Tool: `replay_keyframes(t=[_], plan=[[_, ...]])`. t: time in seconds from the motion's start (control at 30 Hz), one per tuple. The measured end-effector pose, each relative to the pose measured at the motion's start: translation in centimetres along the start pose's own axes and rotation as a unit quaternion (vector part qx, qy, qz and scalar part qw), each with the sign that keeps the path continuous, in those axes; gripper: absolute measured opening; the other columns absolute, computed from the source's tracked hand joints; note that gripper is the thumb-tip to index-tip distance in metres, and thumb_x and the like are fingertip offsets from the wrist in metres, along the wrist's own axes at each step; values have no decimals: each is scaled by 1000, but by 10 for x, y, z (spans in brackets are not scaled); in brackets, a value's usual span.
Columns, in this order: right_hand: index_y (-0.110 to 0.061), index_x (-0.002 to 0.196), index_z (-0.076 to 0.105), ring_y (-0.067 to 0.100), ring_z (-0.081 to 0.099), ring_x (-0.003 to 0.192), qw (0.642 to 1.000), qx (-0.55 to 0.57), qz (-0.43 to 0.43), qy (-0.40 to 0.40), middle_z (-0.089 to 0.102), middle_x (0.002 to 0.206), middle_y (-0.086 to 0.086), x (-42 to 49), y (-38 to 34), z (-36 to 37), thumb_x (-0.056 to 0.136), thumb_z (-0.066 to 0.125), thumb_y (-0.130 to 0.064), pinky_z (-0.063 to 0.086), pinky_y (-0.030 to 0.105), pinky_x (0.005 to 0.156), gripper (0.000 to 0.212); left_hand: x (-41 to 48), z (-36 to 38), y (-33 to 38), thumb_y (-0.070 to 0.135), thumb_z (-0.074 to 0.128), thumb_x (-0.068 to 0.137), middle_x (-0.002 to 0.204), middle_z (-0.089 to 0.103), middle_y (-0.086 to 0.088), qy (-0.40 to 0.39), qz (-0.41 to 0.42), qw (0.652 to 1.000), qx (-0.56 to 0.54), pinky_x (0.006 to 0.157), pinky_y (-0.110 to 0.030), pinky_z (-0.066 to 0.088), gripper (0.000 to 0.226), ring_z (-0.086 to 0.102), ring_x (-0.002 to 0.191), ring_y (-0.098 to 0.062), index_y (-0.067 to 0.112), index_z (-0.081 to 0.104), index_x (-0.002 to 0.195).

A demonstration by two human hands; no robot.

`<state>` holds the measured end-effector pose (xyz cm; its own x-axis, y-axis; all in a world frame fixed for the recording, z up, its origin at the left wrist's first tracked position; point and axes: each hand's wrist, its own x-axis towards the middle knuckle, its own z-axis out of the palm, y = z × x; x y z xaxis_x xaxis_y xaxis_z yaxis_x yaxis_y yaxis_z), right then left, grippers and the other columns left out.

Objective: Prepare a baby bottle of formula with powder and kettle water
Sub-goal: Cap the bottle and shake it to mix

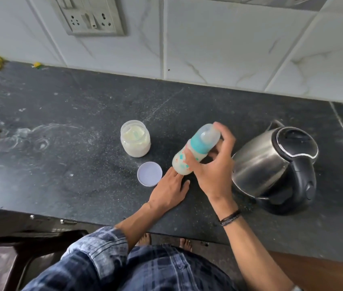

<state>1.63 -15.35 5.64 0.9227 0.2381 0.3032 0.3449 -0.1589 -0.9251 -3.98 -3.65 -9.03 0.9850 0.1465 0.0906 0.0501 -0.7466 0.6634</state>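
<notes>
Milky bottle (180,163) gripped tilted by R hand (214,171); L hand (169,191) laid flat on counter (61,122). Powder jar (135,141) open at 10 o'clock, kettle (271,164) at 3.

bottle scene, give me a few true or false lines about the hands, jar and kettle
1. The right hand grips the tilted bottle. True.
2. The jar has its lid on. False: the lid lies on the counter beside it.
3. The kettle stands with its top closed. True.
4. The left hand holds the kettle. False: it rests flat on the counter.
</notes>
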Motion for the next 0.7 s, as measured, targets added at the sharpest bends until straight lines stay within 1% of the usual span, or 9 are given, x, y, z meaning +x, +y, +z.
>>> replay_keyframes(t=[0.03, 0.07, 0.17, 0.33, 0.4, 0.47, 0.53, 0.63, 0.7], plan=[[-54, 139, 38, 23, 63, 122, 1000, -25, 3, -12, 57, 142, -6, -2, 8, 2, 78, 89, -23, 57, 52, 94, 86, 0, 0, 0, 33, 53, 105, 160, 42, -3, 1, 0, 1000, -12, 119, -42, 36, 58, 37, 148, -19, 17, 36, 158], [-54, 139, 38, 21, 62, 123, 998, -48, 3, -26, 56, 142, -9, -5, 15, 5, 78, 88, -25, 56, 52, 95, 84, -1, 0, 1, 31, 54, 104, 161, 41, -2, 3, 2, 1000, -30, 120, -41, 35, 60, 36, 150, -18, 18, 33, 159], [-44, 142, 38, 16, 61, 121, 995, -80, 4, -60, 54, 141, -21, -16, 26, 11, 79, 87, -26, 56, 49, 96, 82, -2, -5, 8, 30, 56, 105, 162, 40, 4, 6, 0, 996, -92, 122, -37, 34, 62, 36, 149, -12, 22, 30, 159], [-40, 147, 36, 13, 57, 122, 993, -93, 3, -73, 42, 141, -41, -19, 31, 14, 82, 86, -24, 54, 47, 98, 83, 0, -5, 7, 31, 57, 104, 159, 42, 6, 5, 2, 994, -105, 120, -38, 37, 60, 39, 146, -10, 23, 31, 158], [-47, 149, 31, 14, 57, 126, 991, -94, 17, -89, 42, 145, -38, -20, 30, 14, 82, 86, -27, 54, 46, 100, 89, -1, -6, 7, 29, 56, 105, 160, 41, 6, 6, 11, 995, -98, 122, -34, 34, 60, 37, 148, -10, 22, 31, 158], [-59, 148, 22, 11, 56, 134, 988, -93, 47, -113, 43, 155, -26, -22, 28, 14, 78, 90, -28, 52, 44, 107, 102, -1, -7, 8, 28, 54, 105, 162, 38, 5, 1, 21, 997, -77, 124, -32, 29, 60, 34, 149, -10, 21, 30, 159], [-70, 145, 12, 10, 56, 135, 985, -94, 68, -125, 42, 158, -23, -22, 27, 13, 76, 91, -28, 51, 44, 108, 113, 0, -6, 9, 30, 52, 105, 162, 38, 6, -4, 26, 997, -72, 124, -29, 28, 59, 33, 149, -10, 21, 30, 160], [-70, 145, 12, 13, 61, 130, 986, -91, 67, -123, 46, 155, -22, -15, 23, 7, 77, 90, -32, 54, 47, 103, 110, 1, -4, 6, 34, 51, 105, 162, 38, 7, 1, 17, 997, -71, 123, -28, 29, 59, 35, 149, -9, 23, 29, 160], [-65, 147, 16, 14, 62, 129, 995, -56, 35, -78, 45, 153, -25, -12, 12, 2, 77, 91, -30, 56, 52, 100, 109, 0, 0, 1, 32, 53, 105, 158, 43, 1, 7, 24, 999, -29, 120, -35, 36, 56, 41, 144, -13, 19, 35, 157]])
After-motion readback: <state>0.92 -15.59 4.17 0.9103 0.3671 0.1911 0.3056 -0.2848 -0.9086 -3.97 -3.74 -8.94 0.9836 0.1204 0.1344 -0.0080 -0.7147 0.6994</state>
